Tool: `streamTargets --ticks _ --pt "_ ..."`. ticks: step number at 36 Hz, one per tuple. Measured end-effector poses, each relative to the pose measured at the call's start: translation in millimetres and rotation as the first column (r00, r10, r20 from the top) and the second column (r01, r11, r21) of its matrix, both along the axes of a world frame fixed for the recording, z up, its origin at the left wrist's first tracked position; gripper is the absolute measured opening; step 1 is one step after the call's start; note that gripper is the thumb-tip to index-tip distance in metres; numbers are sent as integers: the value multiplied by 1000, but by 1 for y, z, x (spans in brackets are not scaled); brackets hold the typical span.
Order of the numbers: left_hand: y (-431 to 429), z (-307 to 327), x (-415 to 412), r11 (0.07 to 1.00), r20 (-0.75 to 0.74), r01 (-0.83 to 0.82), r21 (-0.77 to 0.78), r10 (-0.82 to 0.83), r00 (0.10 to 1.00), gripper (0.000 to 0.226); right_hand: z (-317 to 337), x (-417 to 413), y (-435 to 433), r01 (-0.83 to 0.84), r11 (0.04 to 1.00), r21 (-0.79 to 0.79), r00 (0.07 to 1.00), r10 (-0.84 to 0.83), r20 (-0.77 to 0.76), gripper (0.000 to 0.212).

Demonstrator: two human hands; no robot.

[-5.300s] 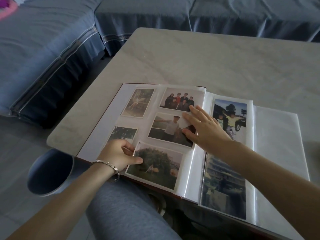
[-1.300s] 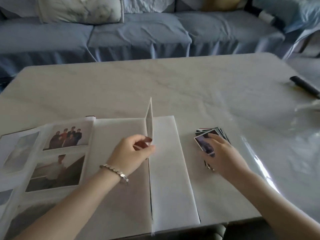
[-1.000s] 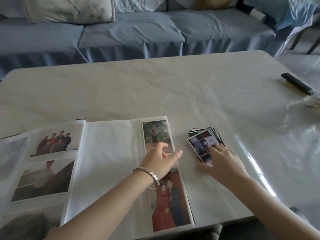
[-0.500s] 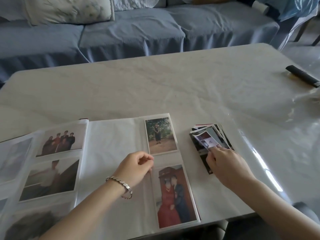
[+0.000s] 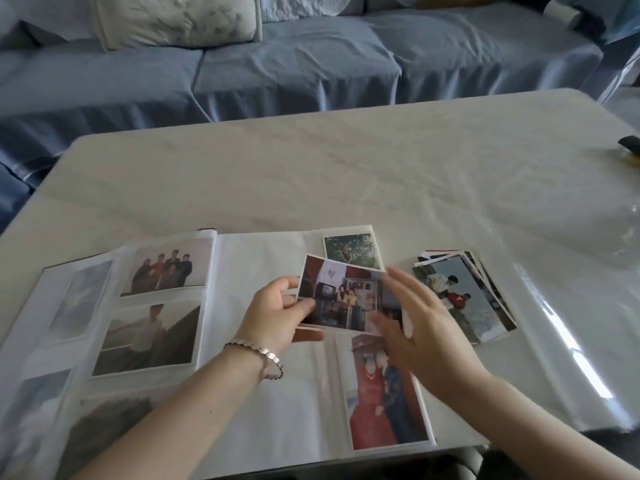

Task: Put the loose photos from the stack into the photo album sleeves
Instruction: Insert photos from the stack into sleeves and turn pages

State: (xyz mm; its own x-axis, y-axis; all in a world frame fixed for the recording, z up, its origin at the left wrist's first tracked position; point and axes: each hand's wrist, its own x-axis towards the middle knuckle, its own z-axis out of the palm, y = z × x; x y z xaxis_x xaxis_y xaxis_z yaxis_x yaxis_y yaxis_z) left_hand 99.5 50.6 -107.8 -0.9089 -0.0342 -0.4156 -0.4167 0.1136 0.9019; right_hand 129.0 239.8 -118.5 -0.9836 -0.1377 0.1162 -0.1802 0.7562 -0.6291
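Note:
An open photo album [image 5: 263, 258] lies on the table's near edge, its sleeves holding several photos. A loose photo [image 5: 343, 296] of an indoor scene hovers above the album's right page. My left hand [image 5: 273, 315] pinches its left edge between thumb and fingers. My right hand [image 5: 415, 327] is blurred, with fingers spread and straight, just right of that photo and over its right edge. The stack of loose photos [image 5: 464, 299] sits fanned on the table to the right of the album.
The pale marble table [image 5: 346, 168] stretches far ahead. A dark object [image 5: 629, 143] lies at its far right edge, near a clear plastic sheet [image 5: 588, 254]. A blue-covered sofa [image 5: 294, 64] with a cushion [image 5: 173, 19] stands behind the table.
A photo has left the stack and now sits in my left hand above the album. My right hand has let it go and opened. The left hand rose from the page.

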Motion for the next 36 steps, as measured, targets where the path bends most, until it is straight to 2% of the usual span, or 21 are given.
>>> streamTargets --ticks 2,3,5,6,7,9,11,12,13,15,17,20,23,27,31,36 --pt "-7 2 1 1000 -61 0 9 0 998 28 1 -7 -2 174 971 -165 966 -136 220 58" --pt "-11 3 1 1000 -80 4 16 -3 997 29 2 -11 -3 234 933 -272 938 -143 316 53" --pt "-17 3 1 1000 -102 16 22 -14 995 29 4 -18 -6 275 846 -457 893 -49 448 32" --pt "-21 2 0 1000 -113 30 6 -29 993 26 3 -20 -7 273 827 -492 875 -1 484 22" --pt "-25 1 0 997 -136 54 -47 -60 989 22 3 -21 -8 265 828 -494 862 25 506 14" --pt "-39 -6 0 935 -218 96 -343 -178 960 15 0 -23 -9 235 857 -459 867 29 497 6" --pt "-57 -13 -1 719 -291 44 -694 -336 896 22 -2 -29 -7 229 883 -409 898 -29 440 12" --pt "-65 -16 -2 593 -286 14 -805 -409 867 28 -3 -33 -5 248 887 -390 910 -75 407 14" --pt "-73 -19 -3 478 -239 9 -878 -454 858 35 -3 -37 -3 273 883 -381 922 -127 367 15" --pt "-86 -25 -4 270 -47 85 -959 -448 893 53 -4 -48 4 319 877 -359 938 -237 254 16" --pt "-97 -33 -5 154 142 212 -965 -373 917 70 -3 -58 9 350 882 -317 936 -318 150 15" --pt "-100 -41 -6 134 235 287 -948 -309 921 81 -3 -70 10 333 906 -262 943 -325 75 14" --pt "-97 -42 -6 116 207 250 -961 -294 933 87 -4 -78 5 299 942 -151 954 -298 26 22" --pt "-99 -43 -7 156 176 230 -961 -297 939 90 -6 -79 -4 213 977 -2 977 -213 8 28" --pt "-101 -43 -6 213 130 197 -957 -294 947 91 -8 -79 -16 115 992 54 989 -120 83 28" --pt "-103 -43 -5 346 32 105 -932 -211 977 92 -9 -97 -11 96 995 -8 957 -90 274 19"
